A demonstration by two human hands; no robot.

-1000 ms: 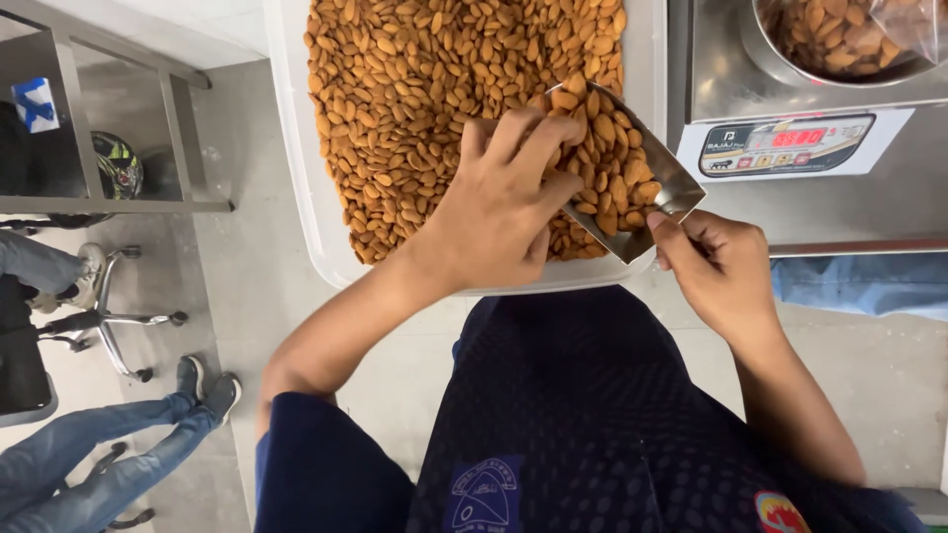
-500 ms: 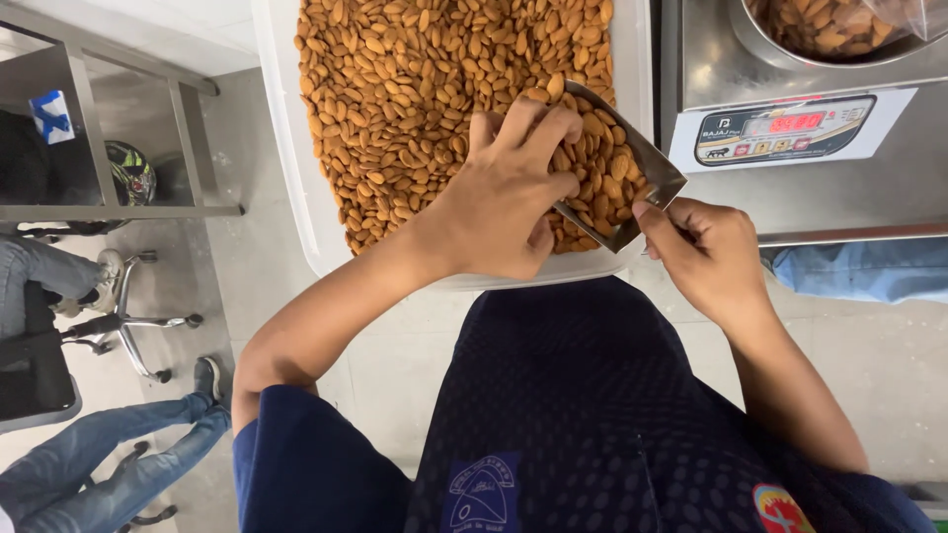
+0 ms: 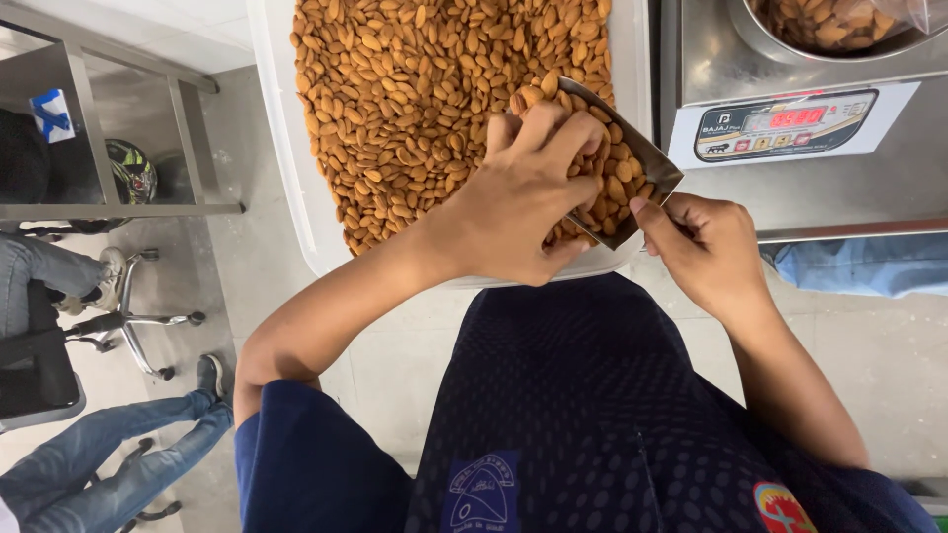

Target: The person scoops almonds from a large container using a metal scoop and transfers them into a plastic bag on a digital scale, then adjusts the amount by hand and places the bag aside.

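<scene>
1. The right hand (image 3: 713, 252) is curled shut around the near end of a metal scoop (image 3: 632, 163), gripping it by the handle end; the handle itself is hidden inside the fist.
2. The scoop sits tilted over the near right corner of a white tub (image 3: 279, 148), and it is already well loaded: almonds (image 3: 415, 109) lie heaped in its pan up to the rim.
3. The left hand (image 3: 523, 197) is spread over the scoop's open mouth, fingers (image 3: 553, 133) bent and resting on the nuts, palm down. It seems to be pushing or steadying almonds into the pan; whether it actually pinches any between its fingers cannot be told, since the palm hides them.
4. So the filling looks nearly done, as a judgement: the scoop is full, but it has not left the tub.
5. What is left, as far as the view shows: the load has not gone anywhere. A steel bowl (image 3: 829, 25) with almonds in it stands on a weighing scale (image 3: 790, 123) just to the right of the tub, well apart from the scoop.
6. The tub remains thickly covered with almonds across its whole visible floor.
7. At the left, another person's legs in jeans (image 3: 89, 464) are near a chair base (image 3: 138, 326), clear of the work.
</scene>
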